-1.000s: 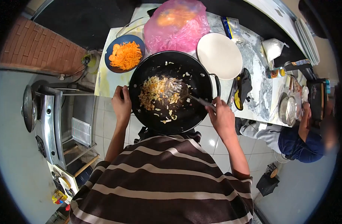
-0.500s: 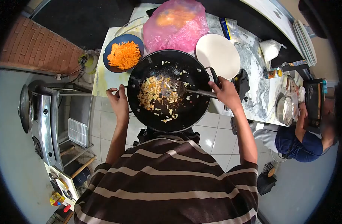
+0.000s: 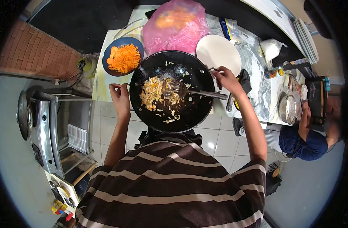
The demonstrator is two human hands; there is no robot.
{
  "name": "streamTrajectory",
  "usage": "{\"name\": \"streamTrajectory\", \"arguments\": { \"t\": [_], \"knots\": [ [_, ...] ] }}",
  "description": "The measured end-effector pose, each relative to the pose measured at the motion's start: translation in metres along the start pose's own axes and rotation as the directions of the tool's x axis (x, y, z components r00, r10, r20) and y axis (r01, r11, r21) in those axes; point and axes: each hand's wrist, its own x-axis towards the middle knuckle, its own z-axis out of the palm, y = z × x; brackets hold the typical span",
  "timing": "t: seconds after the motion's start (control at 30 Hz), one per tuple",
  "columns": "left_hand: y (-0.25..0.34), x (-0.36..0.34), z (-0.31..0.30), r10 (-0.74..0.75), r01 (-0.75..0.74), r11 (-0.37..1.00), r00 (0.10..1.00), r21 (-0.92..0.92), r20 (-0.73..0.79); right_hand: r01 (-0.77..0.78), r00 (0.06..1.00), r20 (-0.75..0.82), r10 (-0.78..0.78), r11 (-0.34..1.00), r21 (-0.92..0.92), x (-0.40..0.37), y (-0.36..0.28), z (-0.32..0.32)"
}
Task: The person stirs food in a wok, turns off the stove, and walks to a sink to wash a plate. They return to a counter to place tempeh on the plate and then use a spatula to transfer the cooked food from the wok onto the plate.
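A black wok (image 3: 197,110) holds chopped yellow and white food (image 3: 158,95). My left hand (image 3: 120,97) grips the wok's left handle. My right hand (image 3: 227,78) closes on the wok's right loop handle. A metal spatula (image 3: 198,92) lies in the wok with its blade in the food; its handle sticks out over the right rim, just below my right hand and free of it.
Behind the wok stand a blue bowl of shredded carrot (image 3: 122,57), a pink plastic bag (image 3: 177,24) and an empty white plate (image 3: 218,53). The marbled counter (image 3: 257,72) carries jars and a steel pot (image 3: 288,108). Another person (image 3: 307,140) sits at the right. A stove (image 3: 48,125) stands at the left.
My right hand has let go of the spatula handle and moved up to the wok's right handle. The spatula now rests in the wok. My left hand stays on the left handle.
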Motion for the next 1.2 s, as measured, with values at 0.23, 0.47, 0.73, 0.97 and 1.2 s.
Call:
{"name": "streamTrajectory", "arguments": {
  "t": [0.23,0.47,0.73,0.97,1.2],
  "knots": [
    [0.021,0.012,0.010,-0.070,0.068,0.996,0.997,0.066,0.019,-0.077,0.975,-0.217,0.041,0.984,-0.159,0.009,-0.001,0.026],
    [0.022,0.018,0.004,0.162,-0.238,0.954,0.922,0.184,0.353,-0.054,0.969,-0.243,-0.044,0.922,-0.383,-0.008,-0.004,0.010],
    [0.022,0.012,0.019,0.354,-0.425,0.711,0.905,0.561,0.236,0.034,0.971,-0.201,-0.126,0.914,-0.405,-0.012,-0.010,-0.002],
    [0.018,0.007,0.009,0.143,-0.205,0.889,0.974,0.409,0.177,0.123,0.969,-0.148,-0.196,0.909,-0.398,-0.001,-0.018,-0.012],
    [0.020,-0.011,0.037,0.455,-0.389,0.796,0.890,0.463,-0.035,0.157,0.950,-0.115,-0.291,0.759,-0.632,-0.039,-0.016,-0.012]
  ]
}}
